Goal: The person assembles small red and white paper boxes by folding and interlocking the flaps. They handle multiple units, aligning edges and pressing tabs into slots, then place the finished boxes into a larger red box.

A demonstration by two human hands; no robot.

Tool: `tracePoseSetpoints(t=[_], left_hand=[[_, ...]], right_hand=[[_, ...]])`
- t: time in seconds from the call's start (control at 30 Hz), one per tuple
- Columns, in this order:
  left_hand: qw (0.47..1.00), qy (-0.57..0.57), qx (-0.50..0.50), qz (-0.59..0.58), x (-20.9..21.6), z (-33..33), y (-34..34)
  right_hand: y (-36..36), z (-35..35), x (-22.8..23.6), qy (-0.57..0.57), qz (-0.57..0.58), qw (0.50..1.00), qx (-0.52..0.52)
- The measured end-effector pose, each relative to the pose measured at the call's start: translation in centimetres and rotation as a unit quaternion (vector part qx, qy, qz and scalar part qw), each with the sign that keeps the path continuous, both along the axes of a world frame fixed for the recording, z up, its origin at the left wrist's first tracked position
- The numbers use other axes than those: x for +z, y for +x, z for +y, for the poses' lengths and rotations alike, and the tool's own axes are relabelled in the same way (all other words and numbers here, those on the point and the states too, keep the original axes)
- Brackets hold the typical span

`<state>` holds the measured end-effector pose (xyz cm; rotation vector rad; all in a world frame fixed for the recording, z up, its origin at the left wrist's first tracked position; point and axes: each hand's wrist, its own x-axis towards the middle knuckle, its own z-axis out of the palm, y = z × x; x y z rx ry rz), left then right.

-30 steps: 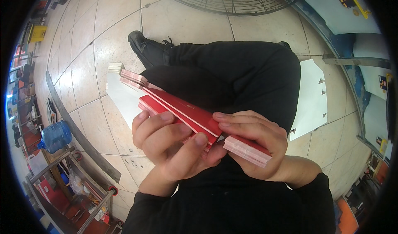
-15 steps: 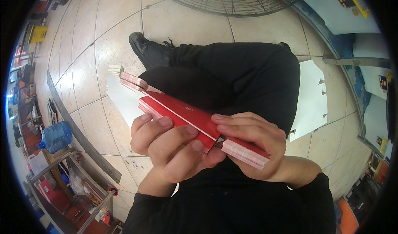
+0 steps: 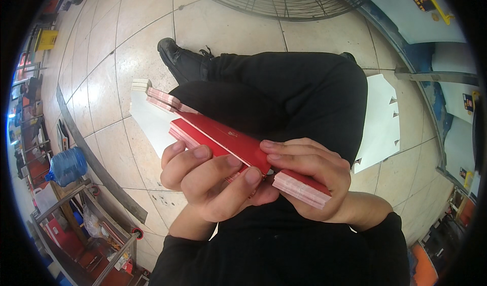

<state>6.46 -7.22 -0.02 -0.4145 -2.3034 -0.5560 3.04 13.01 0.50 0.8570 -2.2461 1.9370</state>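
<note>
Both my hands hold a stack of red card sheets [image 3: 236,140] with pale cut edges, tilted above my crossed legs. My left hand [image 3: 215,184] is closed round its near left side, fingers curled over the edge and one fingertip near the middle. My right hand [image 3: 317,169] grips the right end, fingertips lying on the red face. Under its palm a thick block of the pale layered edges [image 3: 302,188] shows. A notched far end of the stack [image 3: 163,99] points up and left. My fingers hide how the parts join between the hands.
White cut sheets lie on the tiled floor left [image 3: 149,121] and right [image 3: 380,126] of my legs. A round wire fan guard [image 3: 284,4] is at the top. A metal-framed cart [image 3: 83,205] and a blue water bottle [image 3: 68,167] stand left; a metal rack [image 3: 431,75] stands right.
A finger of my left hand has shifted slightly right and up along the stack's near edge, covering more of its corner. Both hands and the stack otherwise stay nearly in place.
</note>
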Motion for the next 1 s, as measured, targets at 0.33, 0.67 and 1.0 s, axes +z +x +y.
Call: tracePoseSetpoints(t=[0.33, 0.67, 1.0], left_hand=[[1.0, -0.002, 0.001, -0.021, 0.2, 0.0, 0.2], [1.0, 0.003, -0.005, -0.024, 0.2, 0.1, 0.0], [0.999, -0.014, -0.026, 0.026, -1.1, 0.8, -3.5]], right_hand=[[0.0, 0.0, -0.1, 0.002, -0.002, 1.0, -0.002], [-0.2, -0.1, -0.1, 0.001, -0.003, 1.0, -0.005], [-1.5, -0.7, -1.7, -0.064, -0.056, 0.994, -0.074]])
